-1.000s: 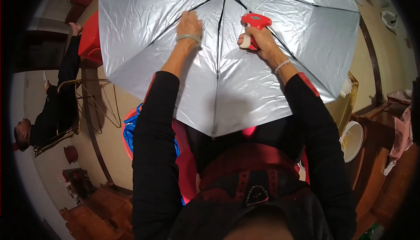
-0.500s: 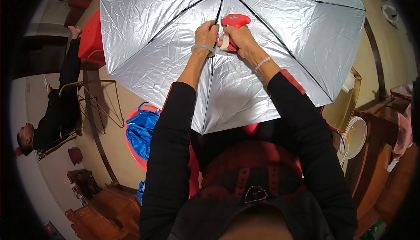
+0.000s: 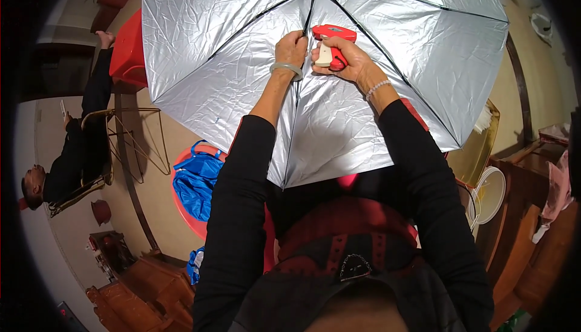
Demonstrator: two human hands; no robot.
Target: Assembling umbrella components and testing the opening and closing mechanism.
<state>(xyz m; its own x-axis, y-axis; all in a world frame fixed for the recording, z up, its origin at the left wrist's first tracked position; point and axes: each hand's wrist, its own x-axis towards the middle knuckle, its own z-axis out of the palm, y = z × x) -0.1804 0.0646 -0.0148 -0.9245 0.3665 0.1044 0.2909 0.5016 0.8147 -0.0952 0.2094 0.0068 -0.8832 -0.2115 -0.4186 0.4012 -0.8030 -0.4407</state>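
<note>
An opened umbrella (image 3: 339, 108) with silver inner cloth and dark ribs spreads out in front of me. My left hand (image 3: 292, 49), with a pale bangle at its wrist, pinches one of the ribs (image 3: 308, 14) partway along its length. My right hand (image 3: 351, 59) is closed round a red tagging gun (image 3: 334, 32) with a whitish trigger, just right of the left hand and over the silver cloth. The gun's tip does not show clearly, and I cannot tell whether it touches the rib.
Left of my arms, a pink-red tub (image 3: 189, 223) holds blue folded cloth (image 3: 196, 180). A person (image 3: 66, 162) sits on a metal-framed chair beyond a red stool (image 3: 128, 53). To the right stand a golden tray (image 3: 472, 159) with white strands, a white bucket (image 3: 493, 196) and wooden furniture (image 3: 514, 253).
My right hand has shifted slightly right, drawing the tagging gun a little away from my left hand and turning it. The left hand stays on the rib; the umbrella has moved slightly.
</note>
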